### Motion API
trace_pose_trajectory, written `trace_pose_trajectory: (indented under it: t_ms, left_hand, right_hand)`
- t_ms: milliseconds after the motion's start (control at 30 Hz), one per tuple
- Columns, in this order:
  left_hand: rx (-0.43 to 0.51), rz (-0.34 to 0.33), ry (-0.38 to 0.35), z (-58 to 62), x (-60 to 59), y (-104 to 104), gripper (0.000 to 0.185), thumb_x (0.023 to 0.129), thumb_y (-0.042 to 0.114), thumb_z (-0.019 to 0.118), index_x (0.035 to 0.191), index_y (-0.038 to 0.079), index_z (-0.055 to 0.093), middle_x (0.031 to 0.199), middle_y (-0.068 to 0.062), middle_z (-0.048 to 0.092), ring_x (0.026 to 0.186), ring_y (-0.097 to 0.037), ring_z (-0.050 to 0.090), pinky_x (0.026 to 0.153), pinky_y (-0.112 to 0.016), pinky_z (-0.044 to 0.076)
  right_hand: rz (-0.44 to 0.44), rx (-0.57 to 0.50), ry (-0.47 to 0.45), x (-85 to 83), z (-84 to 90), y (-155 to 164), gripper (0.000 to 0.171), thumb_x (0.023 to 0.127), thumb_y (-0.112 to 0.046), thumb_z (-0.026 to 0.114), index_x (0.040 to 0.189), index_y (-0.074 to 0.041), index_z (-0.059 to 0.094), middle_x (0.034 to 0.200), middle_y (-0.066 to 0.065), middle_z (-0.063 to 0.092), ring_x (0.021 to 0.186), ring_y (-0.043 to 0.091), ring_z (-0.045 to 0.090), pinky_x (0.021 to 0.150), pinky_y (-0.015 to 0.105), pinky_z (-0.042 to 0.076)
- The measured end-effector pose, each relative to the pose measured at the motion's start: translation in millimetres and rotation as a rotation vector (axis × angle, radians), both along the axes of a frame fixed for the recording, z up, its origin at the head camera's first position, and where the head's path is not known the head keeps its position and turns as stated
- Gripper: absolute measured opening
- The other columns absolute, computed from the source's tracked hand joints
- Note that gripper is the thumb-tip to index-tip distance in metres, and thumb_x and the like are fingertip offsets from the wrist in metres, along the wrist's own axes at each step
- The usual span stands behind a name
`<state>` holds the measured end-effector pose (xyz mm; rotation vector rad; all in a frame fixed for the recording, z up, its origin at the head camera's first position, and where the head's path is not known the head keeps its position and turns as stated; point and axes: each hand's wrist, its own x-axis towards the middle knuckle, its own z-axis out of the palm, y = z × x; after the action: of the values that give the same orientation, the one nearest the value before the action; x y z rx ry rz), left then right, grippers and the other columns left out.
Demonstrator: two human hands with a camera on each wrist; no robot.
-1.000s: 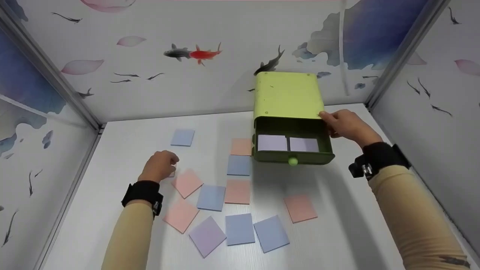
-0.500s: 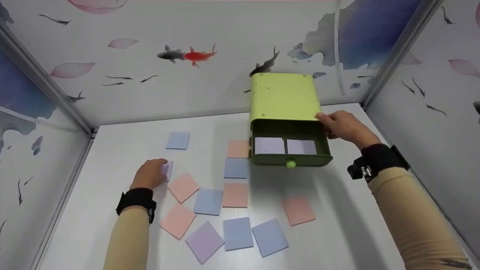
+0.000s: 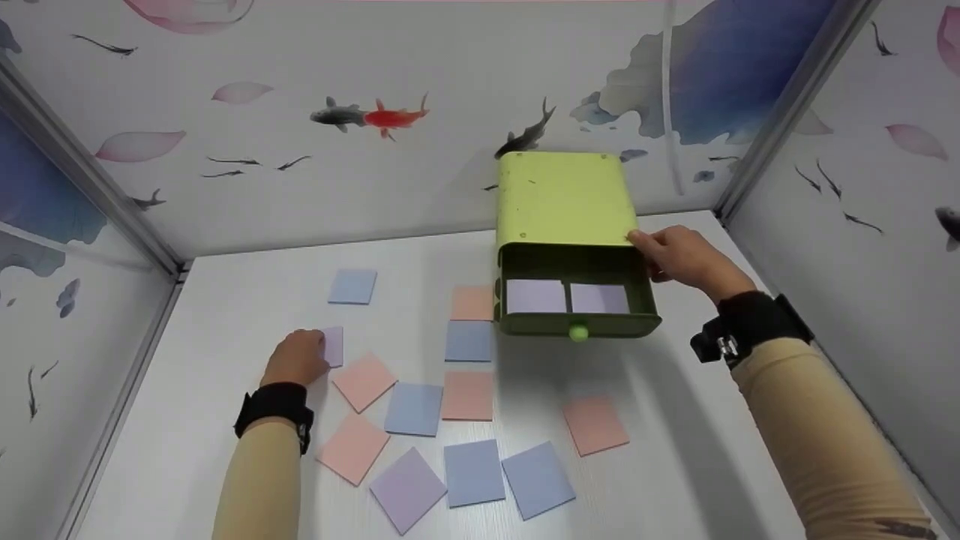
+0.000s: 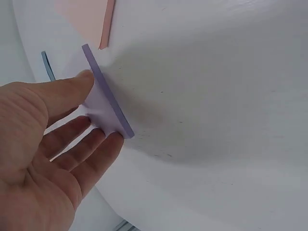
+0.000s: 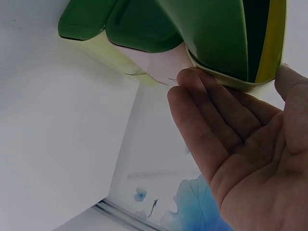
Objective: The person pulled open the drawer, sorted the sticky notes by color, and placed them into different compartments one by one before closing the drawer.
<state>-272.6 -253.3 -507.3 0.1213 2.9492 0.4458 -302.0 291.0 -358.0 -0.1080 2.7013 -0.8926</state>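
Note:
At the left of the head view, my left hand [image 3: 296,358] pinches a lilac sticky-note pad [image 3: 334,346] by its edges. The left wrist view shows the pad [image 4: 103,103] tilted, with the thumb on one side and fingertips along another. My right hand [image 3: 686,257] holds the near right corner of a lime-green drawer box [image 3: 566,199], thumb at the rim and fingers along the side in the right wrist view. Its top drawer [image 3: 637,325], with a round green knob [image 3: 578,333], is pulled out. Two lilac pads [image 3: 535,297] lie inside it, side by side.
Several pink, blue and lilac pads lie about the white table, among them a blue pad [image 3: 352,286], a pink pad [image 3: 364,382] and a lilac pad [image 3: 408,491]. A pink pad [image 3: 596,425] lies alone before the box. Printed walls [image 3: 465,67] enclose the table.
My left hand has shifted left and slightly nearer, and the lilac pad in its fingers shows more. The right hand keeps its place on the drawer box. The head view has tilted slightly.

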Motion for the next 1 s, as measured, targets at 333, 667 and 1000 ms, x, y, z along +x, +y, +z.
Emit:
trace_pose_trajectory:
  t_ms: [333,667,1000]
  left_hand:
    - [-0.056,-0.004,-0.08,-0.5,2.9,2.4,0.061,0.093,0.015,0.057,0.139,-0.018,0.036,0.145,-0.038,0.036,0.136,-0.052,0.033,0.112,-0.061,0.03]
    - [-0.067,0.001,-0.102,-1.6,5.7,-1.9,0.06,0.089,0.008,0.062,0.137,-0.018,0.038,0.135,-0.04,0.045,0.124,-0.053,0.046,0.103,-0.058,0.041]
    - [-0.081,0.054,-0.027,5.8,9.5,0.6,0.058,0.08,0.018,0.075,0.122,-0.016,0.052,0.116,-0.037,0.049,0.104,-0.048,0.054,0.089,-0.058,0.05]
  right_hand:
    - [0.0,-0.008,0.003,-0.2,-3.1,0.9,0.065,0.102,-0.053,0.034,0.102,0.005,0.063,0.085,0.009,0.058,0.088,0.024,0.063,0.086,0.042,0.057]
    - [-0.001,-0.01,0.007,-0.1,-1.6,0.4,0.064,0.102,-0.053,0.034,0.099,0.004,0.063,0.084,0.008,0.057,0.087,0.023,0.062,0.086,0.042,0.057]
    - [-0.02,-0.011,0.011,-1.9,-2.0,0.7,0.064,0.102,-0.053,0.035,0.098,0.004,0.064,0.084,0.007,0.058,0.082,0.017,0.061,0.082,0.035,0.058]
